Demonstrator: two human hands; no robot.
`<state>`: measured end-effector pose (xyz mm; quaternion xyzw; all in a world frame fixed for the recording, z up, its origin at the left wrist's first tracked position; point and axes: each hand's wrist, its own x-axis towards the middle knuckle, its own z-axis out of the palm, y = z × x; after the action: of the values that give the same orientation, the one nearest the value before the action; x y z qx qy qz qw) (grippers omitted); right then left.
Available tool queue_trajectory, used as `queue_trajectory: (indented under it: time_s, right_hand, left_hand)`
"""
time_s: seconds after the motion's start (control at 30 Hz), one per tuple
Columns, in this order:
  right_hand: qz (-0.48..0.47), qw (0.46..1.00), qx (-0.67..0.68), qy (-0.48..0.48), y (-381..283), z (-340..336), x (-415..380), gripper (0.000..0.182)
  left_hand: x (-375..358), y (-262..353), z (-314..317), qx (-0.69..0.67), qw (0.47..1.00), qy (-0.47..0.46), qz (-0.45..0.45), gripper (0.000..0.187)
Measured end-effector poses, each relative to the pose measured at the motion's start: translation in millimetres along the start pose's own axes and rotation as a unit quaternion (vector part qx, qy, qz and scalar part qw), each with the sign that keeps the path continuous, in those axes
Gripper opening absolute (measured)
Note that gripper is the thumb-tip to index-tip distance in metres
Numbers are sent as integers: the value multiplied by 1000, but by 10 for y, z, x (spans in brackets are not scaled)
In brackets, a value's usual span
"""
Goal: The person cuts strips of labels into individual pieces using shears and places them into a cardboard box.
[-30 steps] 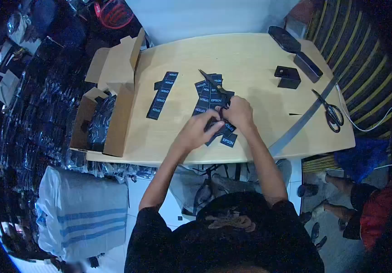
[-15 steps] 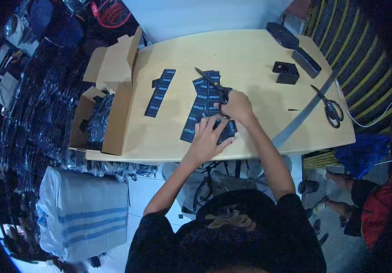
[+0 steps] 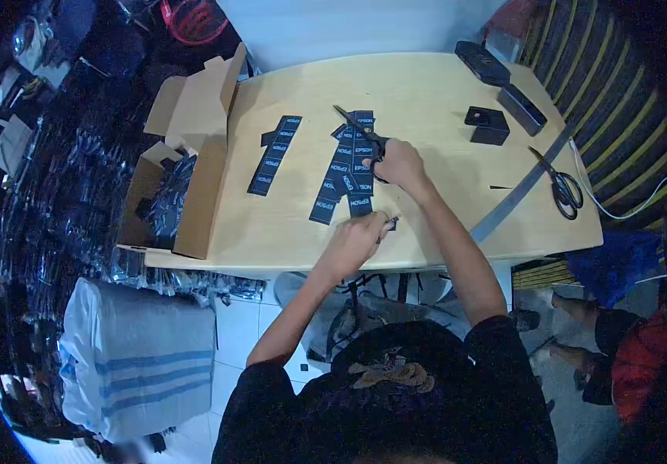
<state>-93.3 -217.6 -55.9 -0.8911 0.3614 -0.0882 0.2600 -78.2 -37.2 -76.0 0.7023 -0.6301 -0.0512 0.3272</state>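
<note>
Pale tabletop [image 3: 422,89] carries the things; on it lies a label pile [image 3: 340,170], made of dark strips with the word EPSON, which overlap each other at several angles; at the right edge of this pile, the right hand [image 3: 397,164] has its grip closed around the handles of the black scissors [image 3: 367,133]; their blades lie over the far part of the pile, but whether they are apart I cannot tell; just beside the near end of the label pile is the left hand [image 3: 360,238]; its grip is closed, and a small dark piece [image 3: 392,223] is pinched at the fingertips, too small to read.

To the left of the label pile, apart from it, lies a separate label strip [image 3: 275,155]; further left of the pile stands an opened cardboard box [image 3: 202,197], with dark contents [image 3: 171,201] inside; to the right of the pile lie a dark sliver [image 3: 499,187], a long grey band [image 3: 521,188] and the second scissors [image 3: 564,193]; to its right, toward the far side, is a small black box [image 3: 490,130].
</note>
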Motion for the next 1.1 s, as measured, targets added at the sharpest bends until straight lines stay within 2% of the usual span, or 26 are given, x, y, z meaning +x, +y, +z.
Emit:
queue_trajectory:
  time_s: [0.03,0.1,0.17,0.23,0.27,0.3,0.33,0.4,0.43,0.47,0.5,0.53,0.57,0.63,0.7,0.77,0.8,0.83,0.87,0.9,0.97,1.0,1.03,1.1]
  right_hand:
    - [-3,1000,0,-1,12,11,20,43]
    - [8,1000,-8,-5,17,22,50,44]
    - [8,1000,-6,-19,27,20,63,44]
    - [-2,1000,3,10,35,32,49,47]
    - [13,1000,-9,0,20,26,50,46]
    - [10,1000,-8,-2,7,17,43,46]
    - [13,1000,3,-7,9,9,39,45]
    - [-11,1000,6,7,35,13,28,44]
    - [-17,1000,7,5,52,21,23,44]
    - [-10,1000,4,9,56,33,31,45]
    - [-6,1000,2,12,46,49,47,45]
    - [-5,1000,6,-15,43,26,59,44]
    - [-22,1000,5,-2,68,29,62,44]
    - [-28,1000,10,6,-27,-41,-15,43]
    - [-34,998,-9,48,55,65,39,42]
    - [-31,999,-1,37,16,37,42,41]
    - [-21,999,3,28,23,28,24,41]
    - [-17,999,1,27,23,31,10,41]
    - [-15,1000,2,15,9,20,15,44]
    - [-13,1000,2,3,19,1,32,47]
    - [-21,1000,2,12,84,56,89,47]
    - [-21,1000,6,9,78,62,83,47]
    - [-21,1000,9,7,79,62,77,46]
    - [-7,1000,6,1,39,4,51,46]
  left_hand:
    - [-8,-3,-18,1,998,-23,-54,14]
    - [3,-56,-90,-27,998,9,-54,12]
    - [70,-58,-242,-121,981,101,-110,18]
    - [113,-95,-449,-246,937,184,-167,24]
    - [150,-115,-575,-264,920,240,-164,28]
    - [169,-117,-791,-340,892,255,-151,29]
    - [149,-285,-922,-325,885,292,-159,30]
    - [154,-211,-1373,-267,865,406,-125,31]
    - [109,-263,-1588,-121,871,456,-139,30]
    - [25,-483,-1807,15,872,488,-25,31]
    - [-49,-335,-1982,-65,867,487,-86,30]
    - [-141,-435,-2133,6,867,491,-86,29]
    - [-236,-589,-2302,77,863,492,-87,28]
    - [-447,-876,-2570,210,861,447,-122,26]
    - [-635,-1202,-2730,252,856,423,-154,26]
    - [-779,-1543,-2805,285,883,317,-199,30]
    - [-876,-1715,-2822,250,901,243,-257,44]
    - [-865,-1736,-2855,186,905,138,-356,59]
    - [-901,-1736,-2821,151,899,150,-382,63]
    - [-786,-1414,-2770,117,892,161,-407,68]
    - [-778,-1562,-2856,105,931,172,-304,72]
    - [-820,-1806,-2801,153,920,248,-263,66]
    - [-704,-1638,-2663,144,925,238,-258,66]
    - [-477,-845,-2221,131,955,210,-163,53]
